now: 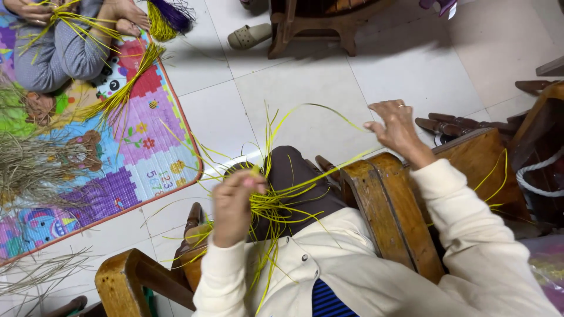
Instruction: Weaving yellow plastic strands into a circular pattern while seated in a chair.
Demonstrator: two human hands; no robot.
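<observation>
Yellow straw strands, 1 loose bundle, lie on the lap w/ the left hand shut round them. Right hand is up over the wooden armrest, fingers loosely open, pinching 1 strand. 2nd person on play mat holds more straw.

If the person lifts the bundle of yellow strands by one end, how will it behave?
The yellow strands would probably flop: the one drawn out by the right hand already bows in a long arc. They look thin, so likely light. Gripped by the left hand, loose ends splay out, so some may slip free.
</observation>
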